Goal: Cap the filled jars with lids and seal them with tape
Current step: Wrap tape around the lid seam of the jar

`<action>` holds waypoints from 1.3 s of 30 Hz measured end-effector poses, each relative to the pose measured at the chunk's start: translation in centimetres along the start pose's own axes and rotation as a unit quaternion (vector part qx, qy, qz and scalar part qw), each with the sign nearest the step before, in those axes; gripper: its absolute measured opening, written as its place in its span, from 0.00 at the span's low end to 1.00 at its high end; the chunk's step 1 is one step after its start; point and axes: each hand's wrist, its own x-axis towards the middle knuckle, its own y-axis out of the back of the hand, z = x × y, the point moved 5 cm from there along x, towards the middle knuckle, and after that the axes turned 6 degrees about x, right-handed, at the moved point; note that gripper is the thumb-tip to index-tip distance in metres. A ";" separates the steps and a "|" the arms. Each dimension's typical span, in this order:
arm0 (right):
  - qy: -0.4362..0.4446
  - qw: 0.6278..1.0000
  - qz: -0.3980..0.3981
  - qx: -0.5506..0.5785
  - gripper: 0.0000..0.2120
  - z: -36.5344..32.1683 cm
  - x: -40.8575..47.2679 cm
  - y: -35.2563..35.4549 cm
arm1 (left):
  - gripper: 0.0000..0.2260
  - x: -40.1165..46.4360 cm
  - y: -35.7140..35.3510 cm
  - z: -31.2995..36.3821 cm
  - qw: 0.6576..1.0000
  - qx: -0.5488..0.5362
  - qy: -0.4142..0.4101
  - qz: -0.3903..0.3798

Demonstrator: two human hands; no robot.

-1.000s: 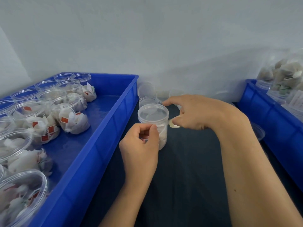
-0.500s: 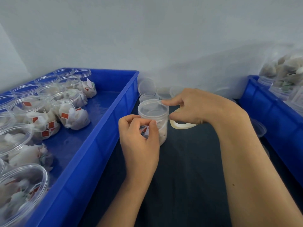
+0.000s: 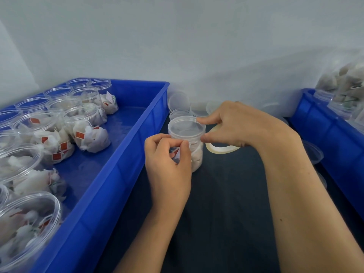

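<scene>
A clear jar filled with white tea bags stands on the dark table, capped with a translucent lid. My left hand curls round the jar's near side, thumb and fingers pinched at its upper wall. My right hand grips the lid's right rim between forefinger and thumb, and a cream roll of tape hangs under its palm, partly hidden. Loose lids lie behind the jar.
A blue crate on the left holds several open jars of tea bags. A second blue crate on the right carries more jars and a bag. Small clear cups sit beside it. The dark tabletop lies between.
The right hand has shifted from beside the jar to gripping the lid rim, and the tape roll has come out from under it. The left hand stays on the jar.
</scene>
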 end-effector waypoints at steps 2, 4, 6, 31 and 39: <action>0.003 1.000 0.004 -0.003 0.23 -0.1 0.0 0.0 | 0.03 0.1 0.0 0.0 1.000 -0.011 0.000 -0.002; 0.004 1.000 0.007 0.001 0.23 0.0 0.0 0.0 | 0.04 0.2 0.1 0.0 1.000 -0.030 0.004 -0.006; 0.001 1.000 0.006 0.003 0.23 0.0 0.1 -0.1 | 0.05 0.3 0.1 -0.2 0.998 -0.053 0.023 -0.006; -0.002 1.000 0.009 0.025 0.22 0.3 0.2 -0.2 | 0.29 1.8 -2.8 -4.1 0.944 -0.195 0.124 -0.236; 0.010 0.996 -0.022 0.084 0.16 1.4 0.1 -0.2 | 0.21 1.3 -2.0 -3.7 0.972 -0.136 0.138 -0.135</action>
